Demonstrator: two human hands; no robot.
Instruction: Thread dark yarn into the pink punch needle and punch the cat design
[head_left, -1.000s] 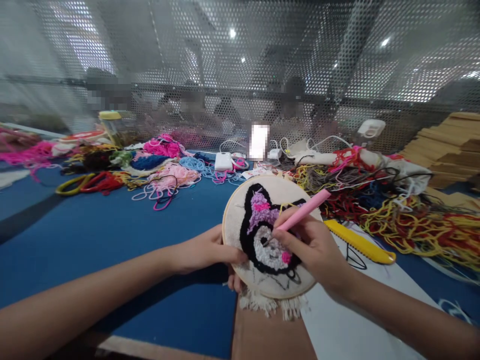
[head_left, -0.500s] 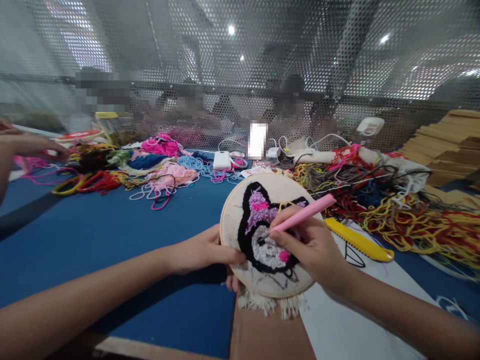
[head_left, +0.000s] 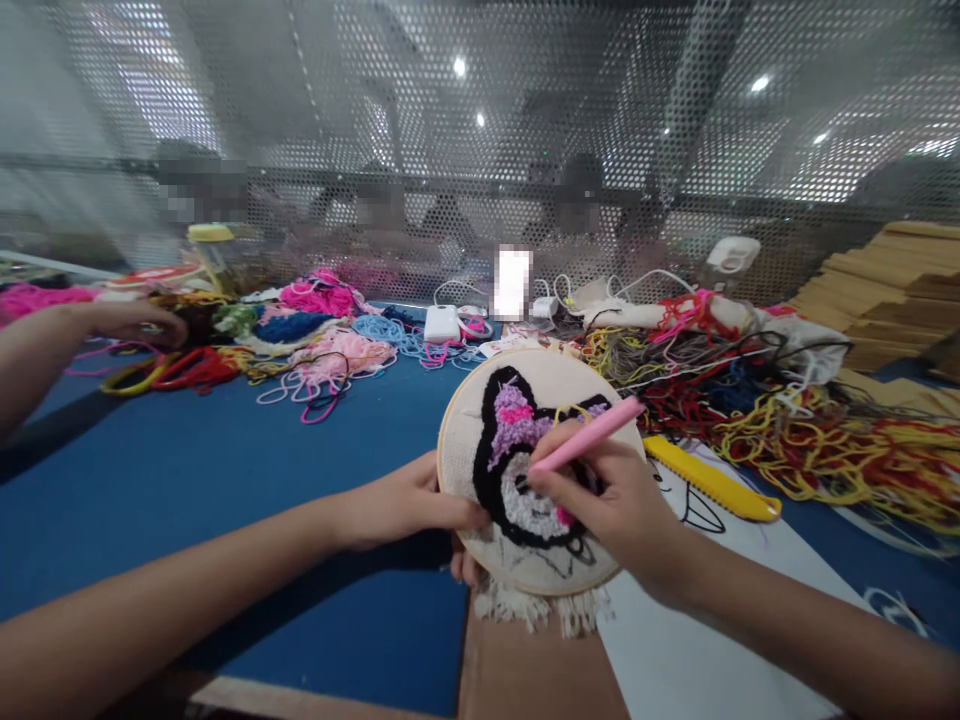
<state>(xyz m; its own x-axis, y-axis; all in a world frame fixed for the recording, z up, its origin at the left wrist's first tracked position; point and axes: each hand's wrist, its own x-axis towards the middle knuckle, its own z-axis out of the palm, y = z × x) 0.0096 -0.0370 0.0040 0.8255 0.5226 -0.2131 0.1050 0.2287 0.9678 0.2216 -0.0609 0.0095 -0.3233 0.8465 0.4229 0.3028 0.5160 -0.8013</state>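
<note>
A round wooden embroidery hoop (head_left: 465,420) holds cream cloth with a black, purple and grey looped-yarn figure (head_left: 491,430) and pink patches. My left hand (head_left: 420,500) grips its lower left rim, thumb on the front and fingers behind. Over the figure's face, my right hand (head_left: 615,500) is closed around a pink pen-like tool (head_left: 592,434), which slants up to the right. The tool's tip is hidden by my fingers. A bit of yellow yarn (head_left: 571,412) shows just above that hand.
Another person's hand (head_left: 142,322) reaches over yarn at the left. Tangled yarn (head_left: 817,430), a yellow cutter (head_left: 712,480) and a white sheet (head_left: 675,640) lie right. Behind are a white charger (head_left: 442,323), red-handled scissors (head_left: 199,368) and stacked brown paper (head_left: 885,290).
My right hand and the pink tool have shifted slightly left across the figure, covering more of the pink cheek. The other person's hand has moved right over the yarn.
</note>
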